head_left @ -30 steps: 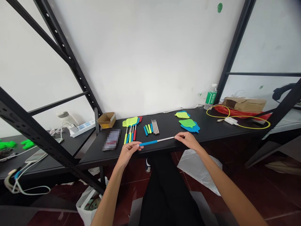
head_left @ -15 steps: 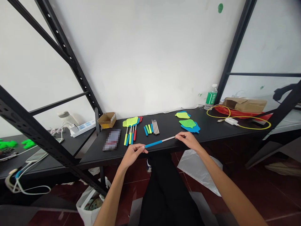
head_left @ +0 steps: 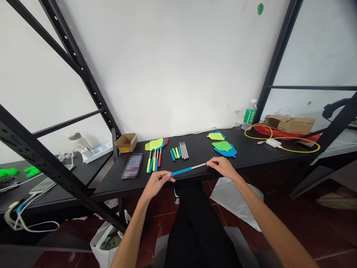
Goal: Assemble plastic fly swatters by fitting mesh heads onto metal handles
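Note:
Between my two hands stretches a metal rod with a blue handle (head_left: pixel 181 171), held level over the table's front edge. My left hand (head_left: pixel 158 181) pinches the end of the blue grip. At the other end, my right hand (head_left: pixel 221 166) has its fingers closed on the tip of the thin metal rod (head_left: pixel 199 165). Beyond them lie several loose coloured grips (head_left: pixel 175 153) and several metal rods (head_left: pixel 184 150) side by side. Assembled fly swatters (head_left: pixel 155 154) rest at the left. Loose swatter heads, green (head_left: pixel 221 146), blue (head_left: pixel 227 152) and yellow (head_left: pixel 216 136), lie at the right.
The black table (head_left: pixel 195 149) runs along a white wall. A small cardboard box (head_left: pixel 126 143) and a blurred flat item (head_left: pixel 132 165) sit left. A water bottle (head_left: pixel 249 115), yellow cable (head_left: pixel 299 149) and larger carton (head_left: pixel 290 123) are right. Black shelf posts (head_left: pixel 80 74) frame the left.
Almost nothing differs; both hands keep their hold on the blue-handled rod. The whole view has shifted very slightly.

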Demonstrator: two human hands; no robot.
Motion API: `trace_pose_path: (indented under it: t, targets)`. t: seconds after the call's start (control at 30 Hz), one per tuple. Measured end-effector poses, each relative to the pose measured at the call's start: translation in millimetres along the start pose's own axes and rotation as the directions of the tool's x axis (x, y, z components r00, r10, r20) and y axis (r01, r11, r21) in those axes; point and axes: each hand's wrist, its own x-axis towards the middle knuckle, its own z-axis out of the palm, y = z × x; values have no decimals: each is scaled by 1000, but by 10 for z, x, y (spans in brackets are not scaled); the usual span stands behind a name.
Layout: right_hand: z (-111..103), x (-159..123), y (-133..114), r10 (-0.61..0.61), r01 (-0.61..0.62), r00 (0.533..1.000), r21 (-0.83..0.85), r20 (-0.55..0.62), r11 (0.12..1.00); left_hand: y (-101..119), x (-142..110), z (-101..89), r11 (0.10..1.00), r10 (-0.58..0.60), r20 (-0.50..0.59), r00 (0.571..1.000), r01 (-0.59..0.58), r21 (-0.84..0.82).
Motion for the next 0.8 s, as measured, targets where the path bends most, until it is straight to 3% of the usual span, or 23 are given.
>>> trace_pose_path:
  t: [0.3,0.8]
  targets:
    - [-16,-27,-29,-17,18,999,-5,40,1000,-70,15,-23,1000,-10,-17,1000,11,21]
    - [-13,-18,-1,-55,54,996,13,65,998,10,5,28,996,2,-12,1000,-1,94]
